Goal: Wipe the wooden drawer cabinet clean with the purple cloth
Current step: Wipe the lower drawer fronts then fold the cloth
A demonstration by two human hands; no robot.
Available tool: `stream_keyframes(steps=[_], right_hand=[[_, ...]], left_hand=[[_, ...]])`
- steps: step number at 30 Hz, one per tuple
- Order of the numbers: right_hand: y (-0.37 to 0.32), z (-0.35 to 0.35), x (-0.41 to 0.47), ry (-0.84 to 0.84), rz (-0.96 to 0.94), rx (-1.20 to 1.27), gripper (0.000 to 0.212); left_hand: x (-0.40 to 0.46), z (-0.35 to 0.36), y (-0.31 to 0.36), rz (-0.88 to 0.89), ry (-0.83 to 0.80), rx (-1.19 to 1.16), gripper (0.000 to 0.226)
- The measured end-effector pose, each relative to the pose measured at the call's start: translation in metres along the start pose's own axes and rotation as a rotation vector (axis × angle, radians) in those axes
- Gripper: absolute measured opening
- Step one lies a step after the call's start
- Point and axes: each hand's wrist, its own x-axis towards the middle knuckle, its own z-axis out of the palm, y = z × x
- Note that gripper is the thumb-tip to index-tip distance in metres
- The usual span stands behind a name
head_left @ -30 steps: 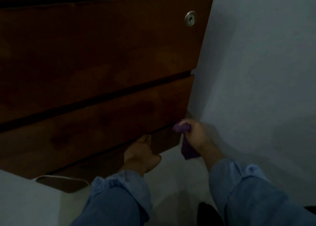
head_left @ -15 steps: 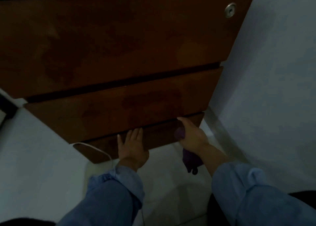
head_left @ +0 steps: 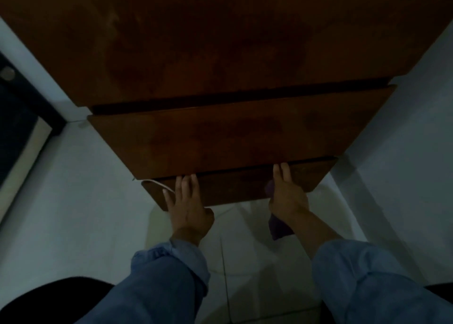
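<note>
The dark wooden drawer cabinet point(head_left: 220, 53) fills the upper view, with three drawer fronts stacked. My left hand point(head_left: 187, 207) lies flat on the left part of the lowest drawer front point(head_left: 235, 188), fingers spread, holding nothing. My right hand point(head_left: 288, 196) presses the purple cloth point(head_left: 278, 228) against the right part of the same front, fingers stretched up to the gap above it. Most of the cloth is hidden under my palm; a corner hangs below my wrist.
A white cable point(head_left: 157, 183) loops out at the lowest drawer's left corner. Pale tiled floor point(head_left: 73, 201) lies below and to the left, a white wall point(head_left: 404, 152) stands at the right. A dark frame point(head_left: 22, 117) sits at far left. Blue sleeves cover both forearms.
The view has swung so the cabinet faces me squarely. My left hand went from curled under the lowest drawer to flat on its front. My right hand opened flat over the cloth.
</note>
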Motion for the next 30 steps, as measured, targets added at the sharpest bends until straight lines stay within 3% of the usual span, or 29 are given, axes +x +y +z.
stream_keyframes(steps=[8, 23, 30], right_hand=[[-0.003, 0.003, -0.001, -0.019, 0.04, -0.075, 0.094], [-0.003, -0.015, 0.004, -0.087, -0.012, -0.176, 0.089], [-0.004, -0.02, 0.007, -0.107, -0.023, -0.251, 0.075]], left_hand=[[0.003, -0.003, 0.0, -0.015, 0.044, 0.033, 0.092], [0.007, -0.032, 0.002, -0.036, 0.003, 0.085, 0.068], [0.008, -0.037, 0.005, -0.055, -0.003, 0.106, 0.062]])
